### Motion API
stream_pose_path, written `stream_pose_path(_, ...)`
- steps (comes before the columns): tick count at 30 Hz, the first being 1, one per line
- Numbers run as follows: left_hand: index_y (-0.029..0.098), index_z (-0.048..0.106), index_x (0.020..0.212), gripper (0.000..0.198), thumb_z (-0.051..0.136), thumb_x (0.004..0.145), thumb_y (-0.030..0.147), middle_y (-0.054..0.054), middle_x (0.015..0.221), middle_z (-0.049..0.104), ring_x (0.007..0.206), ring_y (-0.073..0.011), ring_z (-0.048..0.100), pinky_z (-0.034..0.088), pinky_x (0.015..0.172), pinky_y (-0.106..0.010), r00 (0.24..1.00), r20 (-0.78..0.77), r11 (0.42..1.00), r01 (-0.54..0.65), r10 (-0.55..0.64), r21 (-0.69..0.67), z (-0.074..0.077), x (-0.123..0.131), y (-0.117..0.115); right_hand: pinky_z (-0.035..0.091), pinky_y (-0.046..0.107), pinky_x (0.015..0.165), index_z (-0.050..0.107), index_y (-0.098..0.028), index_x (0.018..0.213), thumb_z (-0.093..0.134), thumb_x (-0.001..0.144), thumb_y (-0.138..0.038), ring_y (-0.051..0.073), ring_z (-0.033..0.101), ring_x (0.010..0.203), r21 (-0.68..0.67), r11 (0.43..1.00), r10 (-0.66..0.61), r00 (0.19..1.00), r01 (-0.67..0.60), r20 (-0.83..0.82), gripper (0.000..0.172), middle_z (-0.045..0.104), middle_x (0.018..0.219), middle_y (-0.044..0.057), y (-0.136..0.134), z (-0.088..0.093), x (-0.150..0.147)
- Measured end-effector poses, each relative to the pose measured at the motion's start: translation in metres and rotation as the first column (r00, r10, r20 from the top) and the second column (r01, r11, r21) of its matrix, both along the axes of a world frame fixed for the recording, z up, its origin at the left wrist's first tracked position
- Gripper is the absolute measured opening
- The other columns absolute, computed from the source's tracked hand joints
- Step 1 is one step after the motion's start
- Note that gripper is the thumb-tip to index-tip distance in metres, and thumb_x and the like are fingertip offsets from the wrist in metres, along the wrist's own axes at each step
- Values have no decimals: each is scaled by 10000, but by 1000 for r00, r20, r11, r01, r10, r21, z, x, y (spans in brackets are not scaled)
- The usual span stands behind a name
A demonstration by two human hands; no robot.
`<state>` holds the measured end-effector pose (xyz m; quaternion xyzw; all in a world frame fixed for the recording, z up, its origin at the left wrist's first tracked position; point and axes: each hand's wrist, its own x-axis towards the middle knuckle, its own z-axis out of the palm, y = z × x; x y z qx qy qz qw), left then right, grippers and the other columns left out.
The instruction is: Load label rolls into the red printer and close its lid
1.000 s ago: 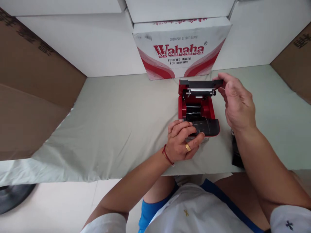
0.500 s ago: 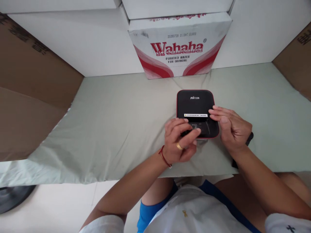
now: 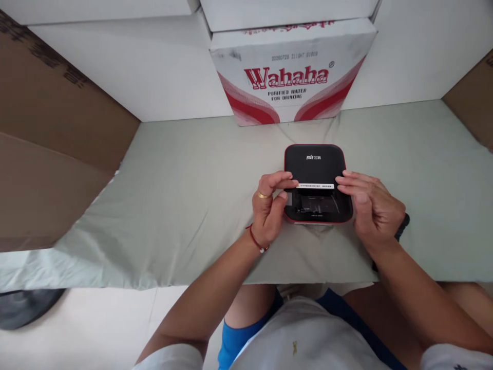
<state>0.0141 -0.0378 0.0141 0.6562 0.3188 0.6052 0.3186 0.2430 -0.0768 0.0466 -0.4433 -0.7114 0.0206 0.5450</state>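
Left hand shifted to left edge of black-red printer, right hand opposite; both part-curled, clasping nothing; printer midway between.

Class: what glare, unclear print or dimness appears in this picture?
In the head view, the black device shows pale streaks, perhaps reflections, on its front panel; in the head view, its white label has print too small to read, while big lettering on the Wahaha carton reads clearly; in the head view, the left cardboard box looks darker than the floor.

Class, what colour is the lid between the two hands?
The lid is black, shown best in the head view.
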Motion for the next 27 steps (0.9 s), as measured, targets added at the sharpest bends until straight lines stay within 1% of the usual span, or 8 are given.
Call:
stream_pose_path(3, 290, 627, 1378, 317, 608, 1070, 361, -31, 1178, 766, 1090, -203, 805, 581, 1023, -394, 995, 55, 997, 82, -82, -4, 0, -2, 5, 591, 579, 1021, 804, -327, 1303, 476, 1128, -384, 321, 766, 1209, 3, 999, 52, 994, -52, 101, 376, 847, 1266, 65, -7, 2, 1)
stream_pose_path(5, 298, 619, 1373, 319, 613, 1058, 348, -30, 1180, 759, 1099, -202, 792, 573, 1039, -398, 992, 69, 994, 109, -108, -1, -3, -2, 7, 568, 570, 992, 812, -365, 1297, 440, 1136, -445, 322, 722, 1185, 31, 997, 72, 984, -78, 162, 413, 834, 1276, 52, -12, 3, 1)
stream_pose_path(8, 337, 574, 1412, 397, 631, 1030, 427, -42, 1259, 735, 1214, -234, 743, 542, 1123, -453, 995, 80, 998, 64, -63, -13, -9, -1, 11, 553, 543, 924, 839, -388, 1239, 440, 1133, -451, 306, 676, 1078, 63, 992, 98, 978, -112, 182, 417, 828, 1097, 46, -15, 3, 0)
stream_pose_path(11, 421, 468, 1526, 642, 706, 944, 548, -50, 1550, 611, 1506, -290, 585, 478, 1226, -502, 995, 94, 993, -4, 16, -117, -17, -2, 20, 546, 543, 921, 839, -422, 1272, 466, 1115, -449, 291, 666, 1010, 67, 992, 93, 979, -107, 180, 406, 815, 1004, 31, -14, 1, 2)
stream_pose_path(14, 463, 348, 1639, 863, 760, 886, 550, -36, 1736, 466, 1665, -315, 421, 424, 1301, -518, 993, 97, 968, 93, -71, -235, -25, -7, 30, 544, 545, 930, 845, -439, 1258, 495, 1096, -449, 284, 679, 995, 74, 993, 77, 978, -93, 192, 386, 824, 1015, 21, -14, 0, 3)
stream_pose_path(17, 476, 250, 1701, 954, 749, 889, 524, -12, 1806, 394, 1723, -283, 336, 386, 1360, -494, 972, 123, 930, 228, -200, -289, -29, -12, 35, 536, 517, 880, 835, -425, 1277, 516, 1094, -417, 280, 679, 981, 86, 992, 76, 975, -95, 207, 367, 825, 999, 22, -15, 1, 3)
stream_pose_path(21, 479, 176, 1730, 1021, 752, 890, 542, -20, 1836, 354, 1736, -268, 319, 396, 1368, -490, 947, 172, 897, 313, -271, -313, -32, -12, 36, 506, 480, 819, 812, -410, 1345, 539, 1097, -410, 274, 637, 916, 122, 988, 61, 973, -90, 224, 369, 807, 921, 28, -15, 4, 2)
stream_pose_path(27, 486, 180, 1724, 1026, 760, 894, 647, -16, 1867, 274, 1753, -267, 272, 404, 1363, -479, 927, 206, 880, 366, -314, -303, -38, -7, 38, 503, 461, 793, 823, -398, 1320, 567, 1087, -378, 258, 627, 858, 157, 984, 51, 972, -89, 231, 346, 803, 911, 19, -14, 0, 2)
